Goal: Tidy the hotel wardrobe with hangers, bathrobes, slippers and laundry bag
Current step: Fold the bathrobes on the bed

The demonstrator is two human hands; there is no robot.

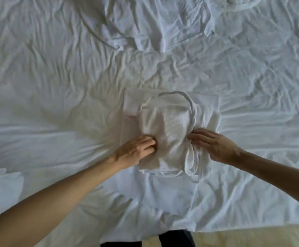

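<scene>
- A folded white waffle-weave bathrobe [170, 132] sits just right of the frame's centre, on a rumpled white bed sheet [56, 90] that fills nearly the whole picture.
- Under the bundle's upper and left sides lies a flatter folded white piece [132, 100]; its straight edges show at the top and left.
- A thin white belt [191, 107] loops over the top of the bundle and trails down past its lower right edge, ending in loose strands at the near side.
- Open sheet lies on every side of the bundle, widest to the left and right of the frame.
- Another crumpled white garment [145, 24] lies at the upper centre, well apart from the bundle.
- The mattress edge runs along the bottom; a pale floor strip [252, 236] shows at lower right.
- The left hand [136, 150] reaches in from lower left, fingers curled into the bundle's left side and pinching the cloth.
- The right hand [214, 145] comes from the right, fingers fairly straight and pressed flat against the bundle's right side by the belt.
</scene>
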